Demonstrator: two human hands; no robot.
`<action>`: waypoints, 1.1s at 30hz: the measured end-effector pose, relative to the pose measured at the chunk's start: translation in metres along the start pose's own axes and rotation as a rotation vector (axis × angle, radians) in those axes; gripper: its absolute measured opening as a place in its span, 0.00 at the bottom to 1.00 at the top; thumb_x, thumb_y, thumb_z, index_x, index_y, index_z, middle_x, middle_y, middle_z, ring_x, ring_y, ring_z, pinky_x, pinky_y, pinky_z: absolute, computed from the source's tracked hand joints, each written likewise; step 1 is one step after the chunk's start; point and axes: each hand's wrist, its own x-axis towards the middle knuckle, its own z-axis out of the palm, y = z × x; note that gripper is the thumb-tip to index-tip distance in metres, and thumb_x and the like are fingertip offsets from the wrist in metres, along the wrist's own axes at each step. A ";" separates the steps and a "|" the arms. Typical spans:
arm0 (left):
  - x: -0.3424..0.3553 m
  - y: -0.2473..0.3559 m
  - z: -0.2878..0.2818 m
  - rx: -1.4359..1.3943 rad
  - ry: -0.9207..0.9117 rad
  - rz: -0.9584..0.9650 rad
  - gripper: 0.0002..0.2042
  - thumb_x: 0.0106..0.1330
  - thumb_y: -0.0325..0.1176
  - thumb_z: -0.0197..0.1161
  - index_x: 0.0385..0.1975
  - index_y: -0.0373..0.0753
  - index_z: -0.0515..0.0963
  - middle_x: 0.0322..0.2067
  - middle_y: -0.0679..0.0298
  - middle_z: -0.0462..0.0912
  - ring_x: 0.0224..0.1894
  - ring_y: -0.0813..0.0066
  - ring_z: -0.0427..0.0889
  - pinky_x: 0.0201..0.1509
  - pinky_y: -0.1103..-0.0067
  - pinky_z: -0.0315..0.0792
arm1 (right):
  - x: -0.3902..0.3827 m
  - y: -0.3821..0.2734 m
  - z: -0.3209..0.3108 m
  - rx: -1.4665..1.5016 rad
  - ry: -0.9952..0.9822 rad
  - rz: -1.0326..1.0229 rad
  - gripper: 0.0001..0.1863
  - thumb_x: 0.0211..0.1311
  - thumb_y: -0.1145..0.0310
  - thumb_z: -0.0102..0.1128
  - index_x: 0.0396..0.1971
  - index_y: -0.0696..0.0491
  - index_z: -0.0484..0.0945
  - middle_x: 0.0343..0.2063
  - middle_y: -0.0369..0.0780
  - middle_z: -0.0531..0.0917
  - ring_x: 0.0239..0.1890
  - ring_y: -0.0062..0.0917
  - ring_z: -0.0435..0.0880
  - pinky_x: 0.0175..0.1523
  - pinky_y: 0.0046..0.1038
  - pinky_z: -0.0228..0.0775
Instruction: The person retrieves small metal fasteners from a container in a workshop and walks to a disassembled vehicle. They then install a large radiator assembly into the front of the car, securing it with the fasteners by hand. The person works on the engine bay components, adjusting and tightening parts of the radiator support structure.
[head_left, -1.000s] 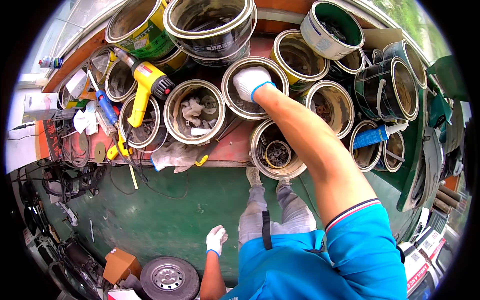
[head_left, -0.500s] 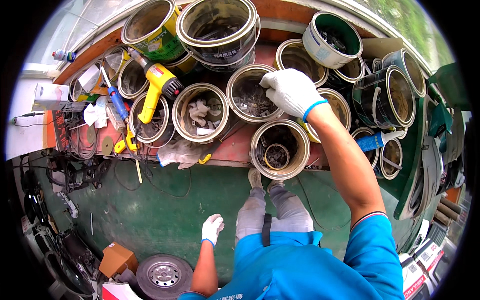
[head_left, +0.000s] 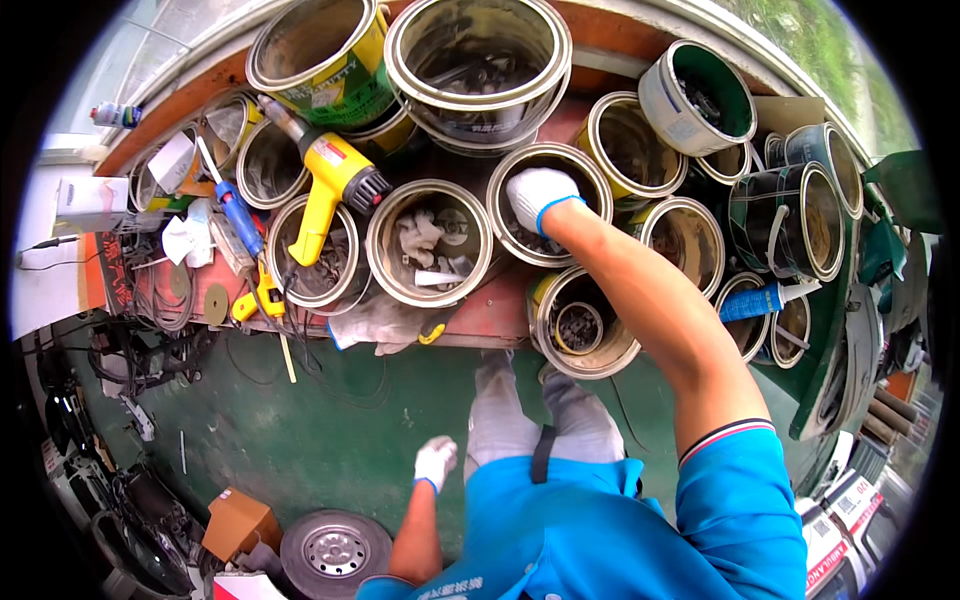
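Observation:
My right hand (head_left: 541, 198), in a white knitted glove with a blue cuff, reaches down inside a round metal can (head_left: 493, 208) in the middle of the bench. Small dark pieces lie in that can, and the hand's fingertips are hidden, so any hold cannot be made out. My left hand (head_left: 436, 461), gloved the same way, hangs low beside my body, its fingers loosely bent and nothing in them. In front of the right forearm stands a can (head_left: 543, 345) with a smaller ring-shaped tin (head_left: 575, 328) and dark bits in it.
A yellow heat gun (head_left: 330, 175) rests across cans at the left, near a can of whitish scraps (head_left: 425, 240). A large bucket (head_left: 480, 75) stands behind. To the right are a white bucket (head_left: 690, 105) and a blue sealant tube (head_left: 755, 302). A wheel (head_left: 335, 553) lies on the floor.
My right hand has gone from the can's right rim down into the can. The view has shifted slightly, so the cans appear further right. My left hand still hangs low.

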 end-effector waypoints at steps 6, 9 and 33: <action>0.019 0.088 -0.031 0.005 0.003 0.057 0.18 0.67 0.29 0.66 0.55 0.34 0.77 0.40 0.62 0.84 0.33 0.74 0.83 0.37 0.79 0.79 | 0.020 -0.008 0.015 -0.102 0.105 0.070 0.10 0.56 0.69 0.60 0.35 0.52 0.88 0.36 0.47 0.88 0.37 0.43 0.89 0.38 0.42 0.81; 0.027 0.112 -0.037 0.036 -0.017 0.068 0.18 0.67 0.29 0.66 0.55 0.33 0.77 0.41 0.62 0.84 0.34 0.75 0.83 0.37 0.79 0.79 | 0.022 -0.008 0.013 -0.090 0.054 0.090 0.11 0.56 0.70 0.60 0.36 0.52 0.88 0.37 0.47 0.89 0.38 0.42 0.89 0.39 0.42 0.81; -0.125 0.350 0.178 -0.169 -0.817 0.239 0.21 0.68 0.23 0.62 0.60 0.30 0.73 0.53 0.57 0.82 0.51 0.72 0.82 0.55 0.77 0.77 | -0.204 -0.080 -0.065 1.377 0.137 0.183 0.14 0.55 0.76 0.71 0.44 0.58 0.84 0.34 0.39 0.85 0.37 0.21 0.84 0.43 0.24 0.76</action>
